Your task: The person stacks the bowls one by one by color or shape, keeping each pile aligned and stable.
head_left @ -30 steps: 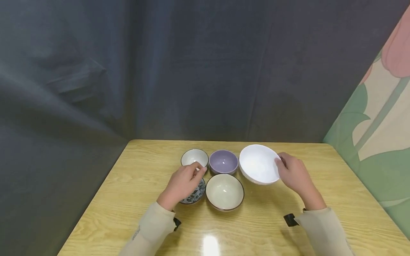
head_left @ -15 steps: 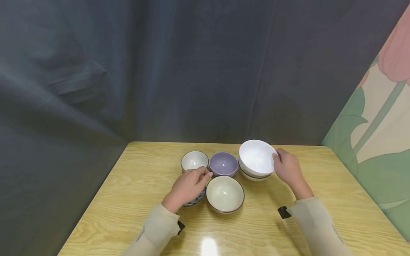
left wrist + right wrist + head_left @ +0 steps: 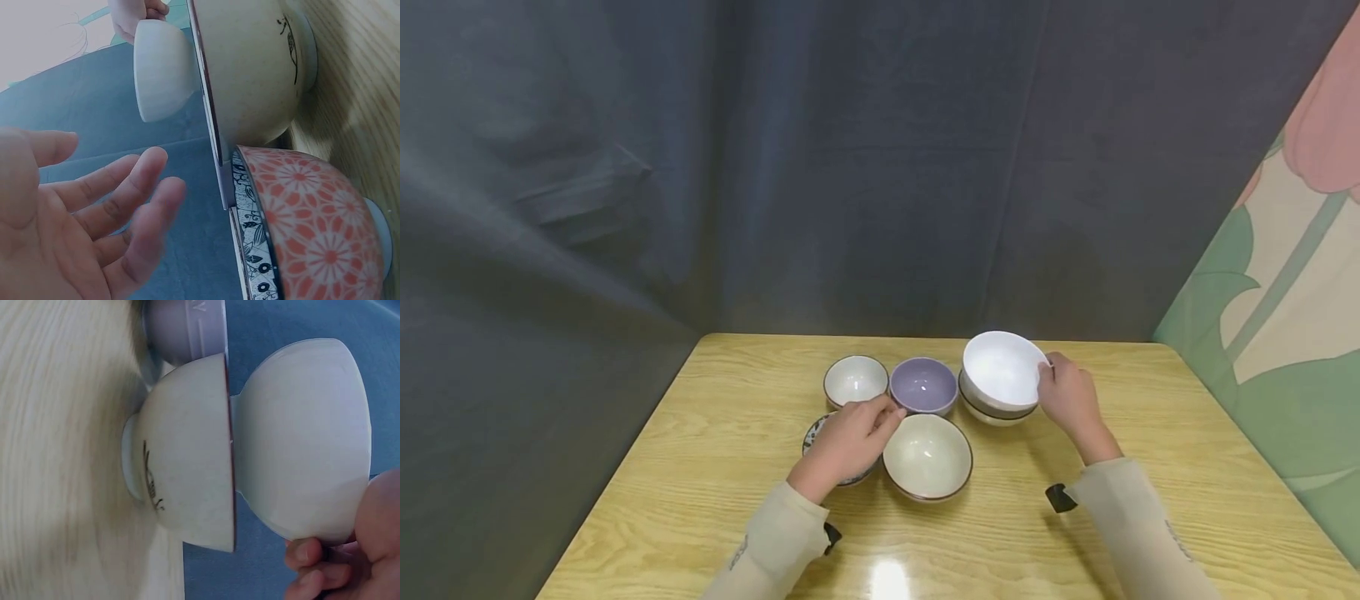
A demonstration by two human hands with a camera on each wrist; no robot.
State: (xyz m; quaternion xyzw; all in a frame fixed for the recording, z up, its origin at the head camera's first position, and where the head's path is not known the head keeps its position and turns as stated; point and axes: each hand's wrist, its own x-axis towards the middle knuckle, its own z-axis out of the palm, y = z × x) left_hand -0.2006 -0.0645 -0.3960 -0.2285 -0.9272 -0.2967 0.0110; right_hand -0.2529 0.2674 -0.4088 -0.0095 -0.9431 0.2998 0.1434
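Observation:
My right hand (image 3: pixel 1070 400) pinches the rim of a plain white bowl (image 3: pixel 1003 367) at its right side. The white bowl stands over a cream bowl with a dark rim (image 3: pixel 995 419); in the right wrist view its foot is at the mouth of that cream bowl (image 3: pixel 187 456). Over a patterned bowl (image 3: pixel 815 429) hovers my left hand (image 3: pixel 853 437), holding nothing, its fingers loosely bent. The left wrist view shows that bowl's outside as red flowers (image 3: pixel 312 225). A larger cream bowl (image 3: pixel 927 457) with a brown rim stands right of my left hand.
A purple bowl (image 3: pixel 923 386) stands in the back row between the cream bowl and a small white bowl with a dark rim (image 3: pixel 855 377). All stand close together on the wooden table (image 3: pixel 700 467). A dark curtain (image 3: pixel 865 167) hangs behind.
My right hand has brought the white bowl left and levelled it over the cream bowl at the back right. My left hand has drifted slightly right, above the patterned bowl.

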